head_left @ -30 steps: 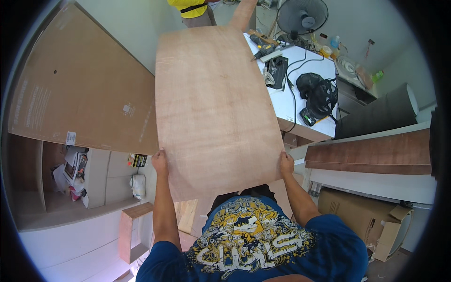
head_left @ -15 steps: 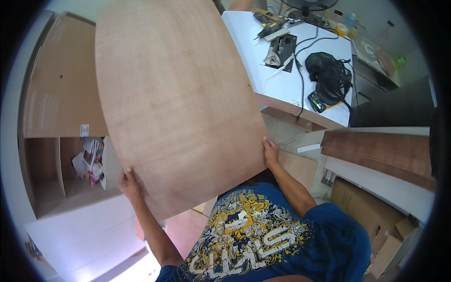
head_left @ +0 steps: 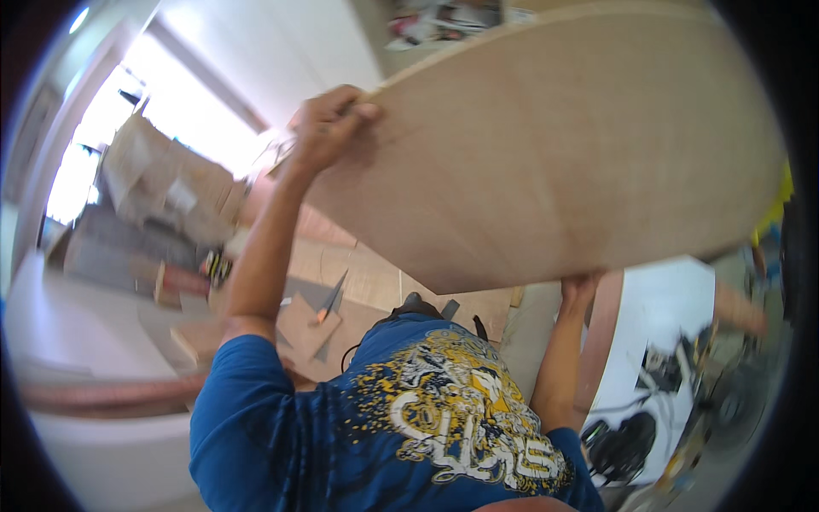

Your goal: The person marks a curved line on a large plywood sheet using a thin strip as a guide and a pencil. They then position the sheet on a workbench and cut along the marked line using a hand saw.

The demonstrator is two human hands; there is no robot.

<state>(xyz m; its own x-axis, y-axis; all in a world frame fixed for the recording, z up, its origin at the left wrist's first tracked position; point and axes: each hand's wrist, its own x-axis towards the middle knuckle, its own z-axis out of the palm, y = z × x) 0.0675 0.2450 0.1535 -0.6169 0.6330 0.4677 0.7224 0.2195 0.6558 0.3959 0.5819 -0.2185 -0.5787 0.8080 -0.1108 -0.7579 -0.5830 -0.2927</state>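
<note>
A large, light-brown plywood sheet (head_left: 546,154) is held up in front of me, tilted, with its far end toward the right. My left hand (head_left: 328,128) is closed on its upper left edge, thumb lying on the near face. Along the lower edge, my right hand (head_left: 580,288) grips the same sheet, and its fingers are partly hidden behind the wood. Below the sheet's pointed lower corner, smaller plywood pieces (head_left: 311,328) lie on the floor. A handsaw (head_left: 331,300) with an orange grip rests among them.
To the right stands a white table (head_left: 653,299) with tools, cables and a black bag (head_left: 621,445). Brown wrapping or cardboard (head_left: 166,183) is piled at the left near a bright opening. A cluttered shelf (head_left: 439,21) shows behind the sheet's top edge.
My view has turned left, away from the cabinet and table. The plywood sheet has swung round and tilted up, its left edge raised by my left hand; both hands still hold it.
</note>
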